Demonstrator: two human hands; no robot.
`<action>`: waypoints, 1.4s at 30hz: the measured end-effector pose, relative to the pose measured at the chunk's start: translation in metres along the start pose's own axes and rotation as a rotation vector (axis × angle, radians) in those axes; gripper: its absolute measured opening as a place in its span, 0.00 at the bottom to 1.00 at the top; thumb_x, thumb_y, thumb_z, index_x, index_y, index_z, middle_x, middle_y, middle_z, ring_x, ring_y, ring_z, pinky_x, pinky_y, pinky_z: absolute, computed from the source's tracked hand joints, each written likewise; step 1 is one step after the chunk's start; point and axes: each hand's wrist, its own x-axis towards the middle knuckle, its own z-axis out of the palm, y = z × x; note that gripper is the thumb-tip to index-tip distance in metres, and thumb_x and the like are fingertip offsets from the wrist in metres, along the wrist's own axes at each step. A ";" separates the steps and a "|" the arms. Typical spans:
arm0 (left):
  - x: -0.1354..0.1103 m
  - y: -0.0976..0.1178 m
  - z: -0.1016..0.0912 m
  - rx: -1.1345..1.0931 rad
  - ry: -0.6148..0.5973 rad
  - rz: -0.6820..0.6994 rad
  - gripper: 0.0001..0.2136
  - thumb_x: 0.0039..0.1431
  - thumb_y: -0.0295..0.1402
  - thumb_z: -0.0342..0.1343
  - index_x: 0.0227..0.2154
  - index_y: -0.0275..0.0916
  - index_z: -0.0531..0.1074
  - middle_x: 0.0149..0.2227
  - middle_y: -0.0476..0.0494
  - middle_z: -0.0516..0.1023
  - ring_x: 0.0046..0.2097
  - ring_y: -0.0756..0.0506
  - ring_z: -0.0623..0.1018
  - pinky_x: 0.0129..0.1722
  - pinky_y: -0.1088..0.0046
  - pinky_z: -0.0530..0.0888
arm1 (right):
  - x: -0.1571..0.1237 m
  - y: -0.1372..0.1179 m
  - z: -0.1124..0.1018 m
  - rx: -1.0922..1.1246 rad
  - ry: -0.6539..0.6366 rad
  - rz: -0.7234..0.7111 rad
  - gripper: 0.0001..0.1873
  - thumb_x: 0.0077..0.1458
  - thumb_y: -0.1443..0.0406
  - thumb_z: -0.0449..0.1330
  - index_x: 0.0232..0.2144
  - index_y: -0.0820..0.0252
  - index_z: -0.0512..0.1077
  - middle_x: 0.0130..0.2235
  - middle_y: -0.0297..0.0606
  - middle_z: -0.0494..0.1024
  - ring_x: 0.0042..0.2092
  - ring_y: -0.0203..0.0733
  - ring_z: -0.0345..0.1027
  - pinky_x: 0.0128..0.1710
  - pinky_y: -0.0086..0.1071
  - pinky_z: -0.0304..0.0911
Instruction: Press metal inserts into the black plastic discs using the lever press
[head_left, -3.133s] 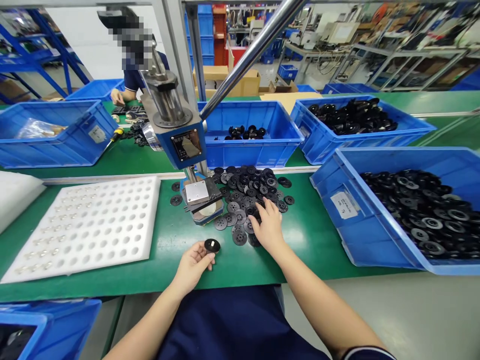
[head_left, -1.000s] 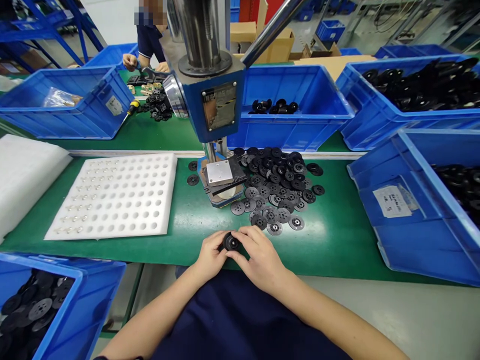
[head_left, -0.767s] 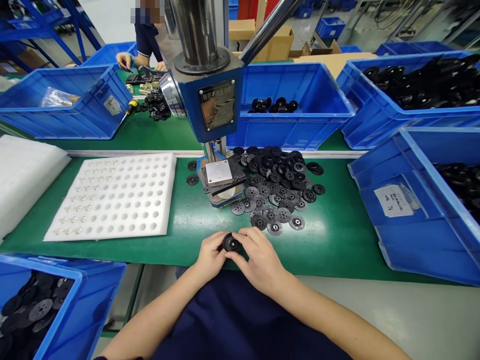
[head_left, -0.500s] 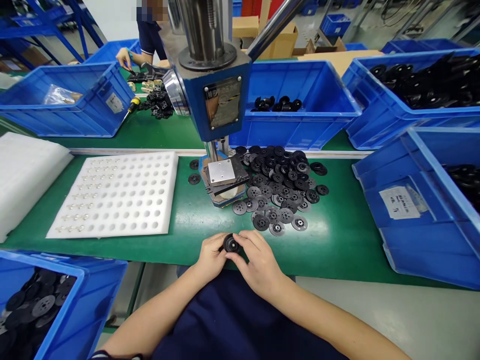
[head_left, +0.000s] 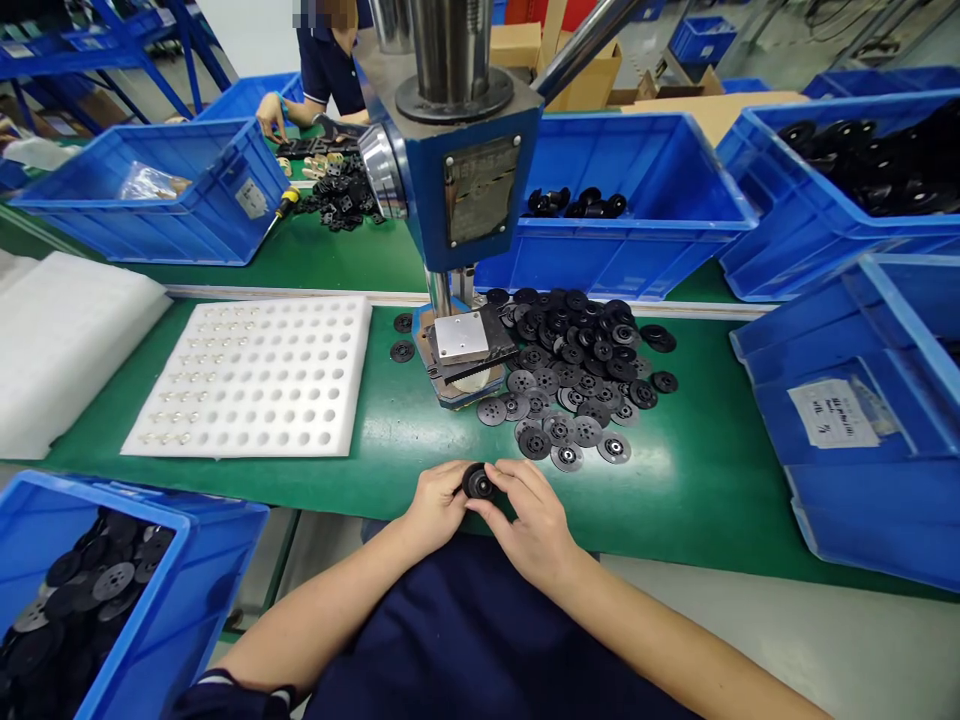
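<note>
Between my two hands is a small round black part with a stepped hub and a bright centre, held over the front of the green table. My left hand grips its left side, with some fingers hidden behind it. My right hand pinches it from the right with thumb and fingers. Beyond my hands stands a bench press with a metal block on its base. To the right of that base lies a heap of black discs, several spread singly toward me.
A white foam tray with small clear pieces in its left holes lies at left. Blue bins stand around: one near left, one at right, one behind the press. Across the table a person's hand is among black parts.
The whole view has shifted, so things appear farther right. My hands keep the same hold on the round black part. The person across shows slightly more.
</note>
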 end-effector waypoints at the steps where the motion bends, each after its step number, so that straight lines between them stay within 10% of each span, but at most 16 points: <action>1: 0.000 -0.001 0.000 0.003 -0.001 -0.005 0.12 0.59 0.25 0.52 0.40 0.40 0.80 0.38 0.40 0.84 0.39 0.42 0.82 0.42 0.63 0.79 | -0.001 0.001 0.001 0.001 0.003 -0.001 0.16 0.59 0.64 0.63 0.49 0.60 0.72 0.39 0.44 0.77 0.40 0.45 0.72 0.40 0.42 0.74; 17: 0.006 -0.001 -0.003 0.085 -0.068 -0.049 0.12 0.64 0.34 0.54 0.26 0.36 0.75 0.22 0.48 0.73 0.25 0.48 0.72 0.29 0.73 0.70 | 0.005 0.016 -0.002 -0.063 -0.061 0.076 0.15 0.58 0.59 0.64 0.44 0.61 0.72 0.39 0.44 0.76 0.42 0.47 0.70 0.42 0.43 0.72; 42: 0.001 -0.009 -0.006 0.116 -0.035 0.129 0.13 0.60 0.22 0.51 0.41 0.37 0.78 0.37 0.40 0.83 0.38 0.44 0.82 0.40 0.67 0.79 | -0.010 0.001 0.011 0.004 -0.064 0.106 0.13 0.59 0.62 0.63 0.45 0.60 0.70 0.39 0.42 0.76 0.40 0.45 0.70 0.41 0.42 0.72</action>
